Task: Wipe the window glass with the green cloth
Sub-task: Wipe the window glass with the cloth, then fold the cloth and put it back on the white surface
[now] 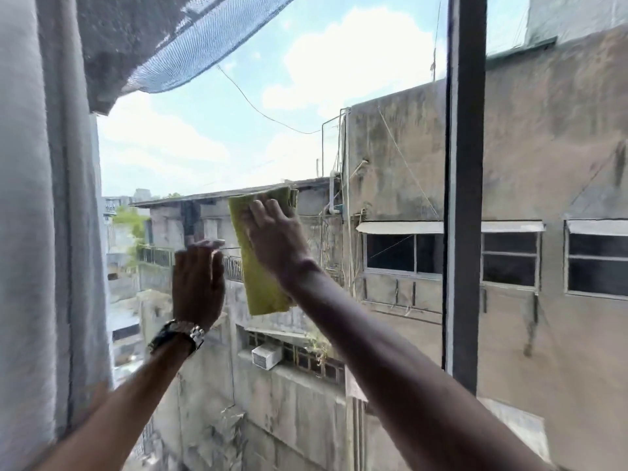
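Note:
A folded green cloth [260, 283] lies flat against the window glass [210, 141], near the middle of the pane. My right hand [275, 237] presses on its upper part with the fingers spread over the cloth. Just left of the cloth, my left hand [198, 278] rests flat on the glass with the fingers together and straight; a metal watch sits on that wrist. The cloth's right edge is hidden behind my right hand and forearm.
A pale curtain [37, 215] hangs along the left side of the window. A dark vertical frame bar [464, 198] bounds the pane on the right. A mesh netting [176, 45] hangs outside at the top left. Concrete buildings stand beyond the glass.

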A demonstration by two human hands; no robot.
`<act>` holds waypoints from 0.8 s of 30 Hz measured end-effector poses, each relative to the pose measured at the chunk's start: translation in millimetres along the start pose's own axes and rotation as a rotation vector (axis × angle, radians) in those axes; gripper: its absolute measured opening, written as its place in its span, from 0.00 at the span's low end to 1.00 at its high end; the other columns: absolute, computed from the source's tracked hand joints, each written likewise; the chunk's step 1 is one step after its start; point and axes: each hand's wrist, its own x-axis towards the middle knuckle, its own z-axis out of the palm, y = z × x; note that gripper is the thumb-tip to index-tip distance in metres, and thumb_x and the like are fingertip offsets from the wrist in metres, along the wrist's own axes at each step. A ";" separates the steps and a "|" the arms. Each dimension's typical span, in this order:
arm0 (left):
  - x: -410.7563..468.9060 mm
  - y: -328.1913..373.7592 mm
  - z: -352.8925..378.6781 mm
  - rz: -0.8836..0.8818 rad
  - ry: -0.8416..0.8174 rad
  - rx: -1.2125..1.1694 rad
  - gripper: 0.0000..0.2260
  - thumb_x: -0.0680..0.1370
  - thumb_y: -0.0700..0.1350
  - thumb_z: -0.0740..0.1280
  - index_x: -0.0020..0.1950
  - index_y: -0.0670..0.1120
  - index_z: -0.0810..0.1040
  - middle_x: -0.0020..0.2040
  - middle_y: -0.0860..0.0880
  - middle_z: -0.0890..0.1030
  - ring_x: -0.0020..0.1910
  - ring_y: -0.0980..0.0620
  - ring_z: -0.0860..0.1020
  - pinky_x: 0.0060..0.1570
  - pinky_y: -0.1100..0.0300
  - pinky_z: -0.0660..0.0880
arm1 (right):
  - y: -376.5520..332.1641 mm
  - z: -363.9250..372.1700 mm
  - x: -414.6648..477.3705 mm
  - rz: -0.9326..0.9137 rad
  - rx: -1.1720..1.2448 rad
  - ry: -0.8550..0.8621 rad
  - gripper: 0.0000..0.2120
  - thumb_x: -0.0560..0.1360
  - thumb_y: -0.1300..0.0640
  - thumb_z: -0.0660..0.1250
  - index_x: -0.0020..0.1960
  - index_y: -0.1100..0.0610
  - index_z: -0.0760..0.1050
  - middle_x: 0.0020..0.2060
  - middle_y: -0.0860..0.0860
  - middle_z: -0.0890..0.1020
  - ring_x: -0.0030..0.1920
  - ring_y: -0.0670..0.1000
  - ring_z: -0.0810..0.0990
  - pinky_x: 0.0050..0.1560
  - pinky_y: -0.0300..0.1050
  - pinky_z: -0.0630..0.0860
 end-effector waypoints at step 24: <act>-559.5 35.0 -48.0 -0.867 -2.001 -0.537 0.12 0.77 0.40 0.74 0.57 0.38 0.77 0.46 0.51 0.79 0.42 0.61 0.76 0.43 0.66 0.73 | -89.8 154.9 -659.1 1.151 1.254 -1.243 0.08 0.82 0.66 0.64 0.45 0.56 0.74 0.36 0.48 0.79 0.44 0.50 0.74 0.41 0.42 0.69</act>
